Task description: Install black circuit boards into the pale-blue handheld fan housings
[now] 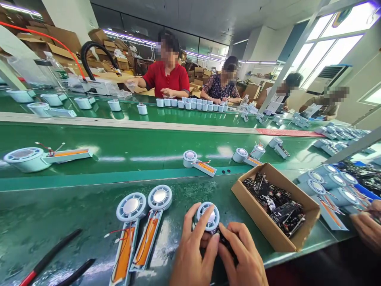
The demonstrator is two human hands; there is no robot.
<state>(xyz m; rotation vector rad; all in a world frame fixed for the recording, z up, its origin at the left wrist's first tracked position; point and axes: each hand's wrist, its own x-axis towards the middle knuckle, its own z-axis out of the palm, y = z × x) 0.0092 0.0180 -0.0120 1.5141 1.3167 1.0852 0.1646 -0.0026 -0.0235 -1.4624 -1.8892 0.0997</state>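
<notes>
My left hand [195, 250] grips a white handheld fan housing [207, 216] by its round head, fingers curled round the rim. My right hand [242, 254] pinches a small black circuit board [224, 241] against the fan's handle part, just below the head. Both hands sit at the near edge of the green bench [74, 210]. To the left lie two more fan housings [131, 234] side by side, handles open with orange batteries and red wires showing. A cardboard box of black circuit boards [275, 204] stands right of my hands.
Black-and-red pliers [50, 260] lie at the near left. Fan units ride the green conveyor [125, 151], one at far left [28, 158], others mid-belt [196, 161]. A stack of fans [330, 186] sits right; another person's hand [367, 226] works there. Several people sit across the line.
</notes>
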